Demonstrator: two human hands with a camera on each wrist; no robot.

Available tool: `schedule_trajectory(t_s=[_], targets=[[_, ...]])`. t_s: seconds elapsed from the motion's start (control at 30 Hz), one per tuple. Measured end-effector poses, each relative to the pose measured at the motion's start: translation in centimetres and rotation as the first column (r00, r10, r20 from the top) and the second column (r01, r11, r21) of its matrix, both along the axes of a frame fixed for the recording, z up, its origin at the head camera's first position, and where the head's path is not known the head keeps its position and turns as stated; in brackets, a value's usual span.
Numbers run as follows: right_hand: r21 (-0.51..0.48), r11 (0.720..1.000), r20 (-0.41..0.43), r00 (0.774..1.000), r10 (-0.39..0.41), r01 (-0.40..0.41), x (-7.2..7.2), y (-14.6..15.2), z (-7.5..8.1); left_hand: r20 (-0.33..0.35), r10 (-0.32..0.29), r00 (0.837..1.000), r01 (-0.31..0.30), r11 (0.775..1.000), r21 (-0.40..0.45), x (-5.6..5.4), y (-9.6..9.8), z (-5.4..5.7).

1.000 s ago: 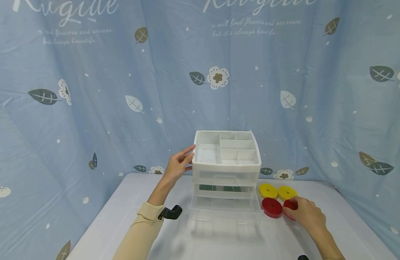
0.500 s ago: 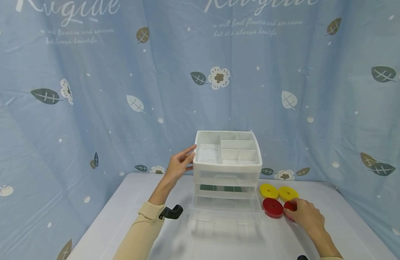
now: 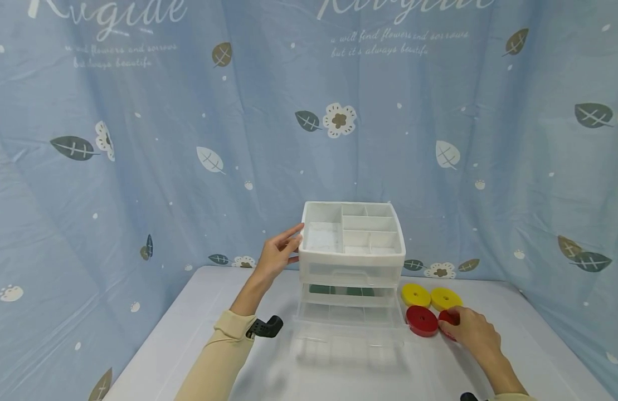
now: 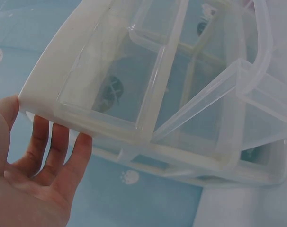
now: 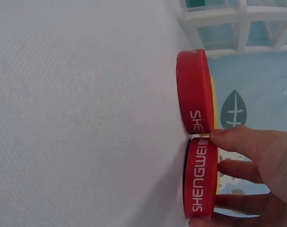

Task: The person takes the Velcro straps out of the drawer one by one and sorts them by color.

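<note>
A white storage box (image 3: 351, 270) with clear drawers and a divided top stands at the back of the table. The fingertips of my left hand (image 3: 273, 259) touch its left side near the top rim, with fingers spread; in the left wrist view the thumb lies at the white rim (image 4: 44, 85). To the right of the box, my right hand (image 3: 476, 331) holds a red tape roll (image 5: 200, 179) lettered SHENGWEI between thumb and fingers. A second red tape roll (image 3: 422, 321) sits beside it. Behind them lie two yellow tape rolls, one left (image 3: 415, 295) and one right (image 3: 446, 299).
The clear lower drawer (image 3: 346, 334) juts forward from the box over the white table (image 3: 188, 334). Dark green shapes (image 3: 359, 291) show in the gap above a drawer front. A blue patterned curtain (image 3: 268, 167) hangs behind the table.
The head view shifts very slightly. Both hands, the box and the rolls stay where they were.
</note>
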State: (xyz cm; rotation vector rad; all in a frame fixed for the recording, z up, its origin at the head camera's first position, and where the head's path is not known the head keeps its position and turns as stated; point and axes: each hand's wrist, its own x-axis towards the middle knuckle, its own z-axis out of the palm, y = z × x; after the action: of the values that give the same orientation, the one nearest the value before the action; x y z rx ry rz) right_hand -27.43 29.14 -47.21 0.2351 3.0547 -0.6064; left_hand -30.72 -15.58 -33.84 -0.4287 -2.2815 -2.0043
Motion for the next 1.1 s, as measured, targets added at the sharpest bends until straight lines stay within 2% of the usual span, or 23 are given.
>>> schedule_trajectory(t_s=[0.3, 0.53, 0.63, 1.1], targets=[[0.003, 1.000, -0.008, 1.000, -0.007, 0.007, -0.2, 0.0, 0.1, -0.012, -0.001, 1.000, 0.000, 1.000, -0.002, 0.0, 0.0, 0.1], [-0.010, 1.000, -0.005, 1.000, -0.011, 0.011, -0.4, 0.1, -0.3, -0.033, 0.023, 0.999, -0.023, 1.000, 0.016, -1.6, -0.4, -1.9], [-0.023, 1.000, 0.004, 1.000, -0.018, 0.018, -0.6, 0.1, -0.5, -0.049, 0.034, 0.998, -0.033, 0.999, 0.013, -1.7, -0.5, -2.3], [-0.029, 1.000, 0.007, 1.000, -0.010, 0.010, -0.3, 0.2, -0.8, -0.054, 0.037, 0.998, -0.036, 0.999, 0.003, -1.7, -0.2, -2.3]])
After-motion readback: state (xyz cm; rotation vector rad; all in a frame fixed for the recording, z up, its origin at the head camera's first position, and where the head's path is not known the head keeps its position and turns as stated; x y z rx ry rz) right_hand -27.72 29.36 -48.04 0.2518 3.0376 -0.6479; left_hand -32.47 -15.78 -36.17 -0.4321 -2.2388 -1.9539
